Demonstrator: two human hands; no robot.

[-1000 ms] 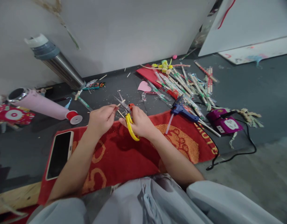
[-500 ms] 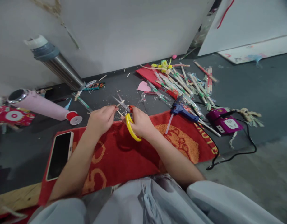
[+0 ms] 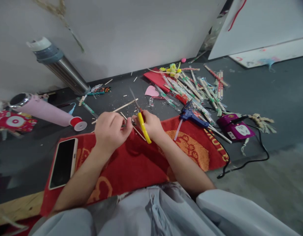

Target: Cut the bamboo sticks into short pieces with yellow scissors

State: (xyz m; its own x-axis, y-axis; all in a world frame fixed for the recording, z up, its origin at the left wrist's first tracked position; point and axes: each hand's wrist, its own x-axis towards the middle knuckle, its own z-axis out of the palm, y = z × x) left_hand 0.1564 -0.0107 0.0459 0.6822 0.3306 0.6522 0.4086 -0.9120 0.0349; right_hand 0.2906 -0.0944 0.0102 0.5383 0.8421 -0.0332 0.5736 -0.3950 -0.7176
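Note:
My left hand (image 3: 110,131) is closed, fingers curled and thumb bent inward, over thin wooden sticks. One pale wooden stick (image 3: 125,105) slants out from behind it, up and to the right. A second, thinner stick (image 3: 140,132) runs down between my two hands; exactly which fingers pinch it is partly hidden. My right hand (image 3: 152,126) grips yellow-handled scissors (image 3: 144,127), whose blades point up and away and look nearly closed. Both hands are over the far edge of a red towel (image 3: 134,164), close together.
A phone (image 3: 63,164) lies at the towel's left. A blue glue gun (image 3: 193,118) rests on its right, beside a purple power block (image 3: 236,127) with a black cord. Wrapped sticks (image 3: 188,87) are heaped behind. A pink bottle (image 3: 41,109), ribbon spool (image 3: 78,124) and steel flask (image 3: 65,70) are left.
My left hand has turned and moved slightly right, its thumb now toward the right hand. The scissor blades have closed and swung upright. A long stick now shows behind the left hand.

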